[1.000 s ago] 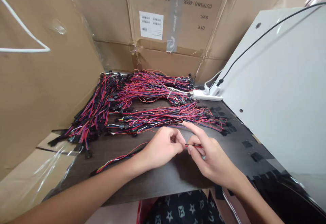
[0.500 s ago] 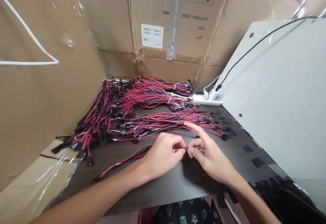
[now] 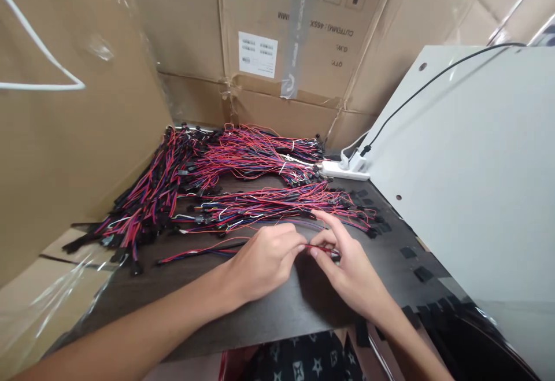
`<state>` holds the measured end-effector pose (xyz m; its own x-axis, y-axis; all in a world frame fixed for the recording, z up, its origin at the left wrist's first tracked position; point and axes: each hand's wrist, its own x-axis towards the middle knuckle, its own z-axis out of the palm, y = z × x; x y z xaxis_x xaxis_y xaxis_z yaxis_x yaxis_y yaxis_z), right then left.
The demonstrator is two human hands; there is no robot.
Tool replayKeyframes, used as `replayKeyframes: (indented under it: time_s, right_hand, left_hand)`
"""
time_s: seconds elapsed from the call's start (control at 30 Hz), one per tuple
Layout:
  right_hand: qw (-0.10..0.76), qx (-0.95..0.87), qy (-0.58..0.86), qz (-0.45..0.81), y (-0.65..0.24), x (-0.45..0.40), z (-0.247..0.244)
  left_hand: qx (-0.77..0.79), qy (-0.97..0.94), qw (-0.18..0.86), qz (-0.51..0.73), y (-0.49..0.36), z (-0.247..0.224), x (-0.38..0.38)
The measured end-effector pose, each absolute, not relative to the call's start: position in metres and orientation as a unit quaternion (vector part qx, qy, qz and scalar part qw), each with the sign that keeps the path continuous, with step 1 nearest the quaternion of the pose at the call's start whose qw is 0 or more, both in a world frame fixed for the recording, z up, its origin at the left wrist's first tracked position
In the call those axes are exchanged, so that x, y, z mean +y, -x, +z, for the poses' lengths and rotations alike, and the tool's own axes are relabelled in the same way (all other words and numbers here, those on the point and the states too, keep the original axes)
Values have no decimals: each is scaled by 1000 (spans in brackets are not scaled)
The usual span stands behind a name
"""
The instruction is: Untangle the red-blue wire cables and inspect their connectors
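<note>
Between my two hands runs a thin wire harness [image 3: 199, 251] with red, black and blue strands; its loose end trails left over the dark table. My left hand [image 3: 271, 256] is closed in a pinch on the wires. Close beside it on the right, my right hand [image 3: 342, 256] pinches the same harness between thumb and fingers, its index finger stretched out. A short red and black stretch shows at the fingertips. Just behind the hands lies a row of similar wire harnesses [image 3: 277, 204].
More bundled harnesses [image 3: 247, 152] and a left heap [image 3: 147, 202] lie behind. A white power strip [image 3: 344, 170] with plugs sits at the back right. Black tape pieces [image 3: 422, 274] stick along the right edge. Cardboard [image 3: 191, 22] and a white panel [image 3: 468, 167] enclose the table.
Red and black wire now shows at my right fingertips, and my left hand's pinch has closed up. The trailing end on the left lies flatter. The view has shifted slightly.
</note>
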<state>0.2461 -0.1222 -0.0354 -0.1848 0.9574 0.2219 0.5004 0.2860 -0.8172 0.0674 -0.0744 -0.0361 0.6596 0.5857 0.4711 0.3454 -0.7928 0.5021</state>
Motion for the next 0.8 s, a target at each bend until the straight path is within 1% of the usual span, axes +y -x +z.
replayKeyframes:
  time_s: [0.17,0.27,0.4,0.67,0.8]
  right_hand:
    - [394,-738,530,140,-255,-120,-31]
    - [418,-744,512,103,-261,-120,-21]
    - [422,-746,505,104,-262,-119,-13]
    - [408,-743,510,145,-262,-118,-18]
    - [445,-693,535,188,-268,-114,-17]
  left_hand:
    - [312,-862,204,345,-68,-32,-69]
    - [323,-859,213,334,-68,-31,-68]
    - [314,-865,207,332,-68,-32,-67]
    - [313,-867,213,325,-68,-31,-69]
    - [313,-864,216,329,-69,-29,-70]
